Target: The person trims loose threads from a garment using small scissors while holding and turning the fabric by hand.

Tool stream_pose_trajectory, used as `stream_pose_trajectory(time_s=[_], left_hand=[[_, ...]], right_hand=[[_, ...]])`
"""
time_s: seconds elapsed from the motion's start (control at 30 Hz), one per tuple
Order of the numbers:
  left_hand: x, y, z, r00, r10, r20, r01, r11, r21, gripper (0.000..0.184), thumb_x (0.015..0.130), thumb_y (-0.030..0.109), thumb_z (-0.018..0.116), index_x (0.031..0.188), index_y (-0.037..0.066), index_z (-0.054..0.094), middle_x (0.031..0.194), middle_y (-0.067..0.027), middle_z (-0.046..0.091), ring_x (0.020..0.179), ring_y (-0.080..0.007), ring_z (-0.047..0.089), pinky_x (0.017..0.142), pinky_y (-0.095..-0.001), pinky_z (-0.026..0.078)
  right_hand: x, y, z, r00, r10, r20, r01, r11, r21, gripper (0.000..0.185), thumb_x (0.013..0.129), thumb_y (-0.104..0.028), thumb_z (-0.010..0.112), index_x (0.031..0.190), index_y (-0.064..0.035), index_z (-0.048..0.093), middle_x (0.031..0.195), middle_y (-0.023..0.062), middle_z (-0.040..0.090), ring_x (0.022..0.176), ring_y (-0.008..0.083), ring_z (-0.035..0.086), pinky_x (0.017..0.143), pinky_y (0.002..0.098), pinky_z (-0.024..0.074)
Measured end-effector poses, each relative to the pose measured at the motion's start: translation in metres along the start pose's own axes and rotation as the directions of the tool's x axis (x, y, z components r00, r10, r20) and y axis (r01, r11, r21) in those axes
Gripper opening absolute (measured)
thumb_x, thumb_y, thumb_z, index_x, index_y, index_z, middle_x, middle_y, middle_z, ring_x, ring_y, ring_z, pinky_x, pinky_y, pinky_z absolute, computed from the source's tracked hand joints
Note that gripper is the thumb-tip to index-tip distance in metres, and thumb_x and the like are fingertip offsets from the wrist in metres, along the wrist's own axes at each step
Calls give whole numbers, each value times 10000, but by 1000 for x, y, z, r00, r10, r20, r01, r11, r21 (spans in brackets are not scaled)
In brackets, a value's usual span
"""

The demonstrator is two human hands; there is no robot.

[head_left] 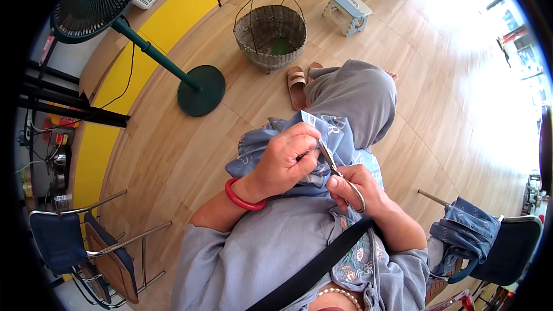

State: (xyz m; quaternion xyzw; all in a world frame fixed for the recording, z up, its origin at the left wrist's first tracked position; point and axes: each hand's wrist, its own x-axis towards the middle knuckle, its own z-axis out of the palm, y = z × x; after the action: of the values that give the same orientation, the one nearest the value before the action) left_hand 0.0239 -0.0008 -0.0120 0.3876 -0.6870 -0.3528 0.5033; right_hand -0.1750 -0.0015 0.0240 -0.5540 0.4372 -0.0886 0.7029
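Blue cloth with white lettering [253, 147] lies bunched over the lap. My left hand [283, 158], with a red bangle on its wrist, is closed and pinches a bit of the cloth near its top edge. Metal scissors [329, 155] are in my right hand [360, 189], with fingers around the handle loops. The blades point up and to the left, and their tips are right at my left fingertips. Whether the blades touch the cloth is too small to tell.
A green standing fan [201, 90], a woven basket [271, 31], a small folding stool [347, 11] and brown sandals [296, 87] are on the wooden floor. Chairs stand at left [57, 242] and right [507, 250], the right one with blue cloth [469, 230] on it.
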Motion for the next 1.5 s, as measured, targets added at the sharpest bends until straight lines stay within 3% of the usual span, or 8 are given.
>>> stream_pose_trajectory(time_s=[0.17,0.4,0.47,0.57,0.67,1.1,1.33,1.5], left_hand=[[1,1,1,999,24,23,-25,999,34,24,781,-41,536,803,-43,544,903,-113,581,714,-160,530,617,-253,432],[-5,-3,2,990,-134,40,137,986,-93,24,805,-20,557,821,-35,569,923,-94,600,766,-147,549,686,-261,442],[-3,-1,1,990,-132,41,136,983,-120,32,819,-1,557,819,-30,570,931,-85,602,769,-137,539,698,-262,433],[-1,1,2,987,-145,69,153,980,-130,56,832,18,552,809,-30,570,928,-82,600,761,-134,524,685,-260,423],[-2,2,4,984,-160,74,169,977,-130,80,841,30,547,799,-34,571,926,-79,597,757,-131,513,674,-256,414],[1,6,5,983,-162,80,174,972,-161,101,813,41,557,765,-45,580,1007,-119,555,803,-143,508,716,-261,409],[-4,-2,11,952,-277,133,306,817,-489,127,829,52,534,798,-48,606,1119,-105,561,945,-136,526,806,-263,417],[-6,-2,13,929,-329,169,361,702,-615,170,855,68,511,837,-51,631,1107,-96,575,964,-127,518,827,-257,404]], right_hand=[[0,-5,1,999,35,-26,-36,999,-31,514,867,-477,607,636,-21,562,525,9,514,472,68,497,418,229,367],[-4,-4,-14,905,-261,-335,315,942,119,327,759,-281,779,739,-12,594,585,6,569,532,77,537,486,220,408],[2,-13,-18,751,-503,-429,393,861,-322,308,717,-223,811,776,-18,589,655,10,598,606,85,559,549,231,435],[17,-14,-21,734,-551,-397,449,833,-324,297,710,-178,806,811,-18,576,712,14,616,662,90,569,600,238,451],[26,-4,-16,877,-351,-328,370,929,-5,274,722,-148,788,825,-19,570,709,17,609,665,72,553,599,230,442],[28,-4,-15,935,-216,-282,283,933,224,198,750,-80,692,778,-58,498,742,-17,556,644,43,463,545,211,367],[29,-5,-15,933,-215,-288,296,913,279,218,748,-76,695,758,-57,478,728,-20,552,653,44,472,554,211,377],[25,-2,-16,922,-159,-352,191,980,59,249,756,-160,743,789,-41,527,676,-26,541,647,48,475,564,212,387]])
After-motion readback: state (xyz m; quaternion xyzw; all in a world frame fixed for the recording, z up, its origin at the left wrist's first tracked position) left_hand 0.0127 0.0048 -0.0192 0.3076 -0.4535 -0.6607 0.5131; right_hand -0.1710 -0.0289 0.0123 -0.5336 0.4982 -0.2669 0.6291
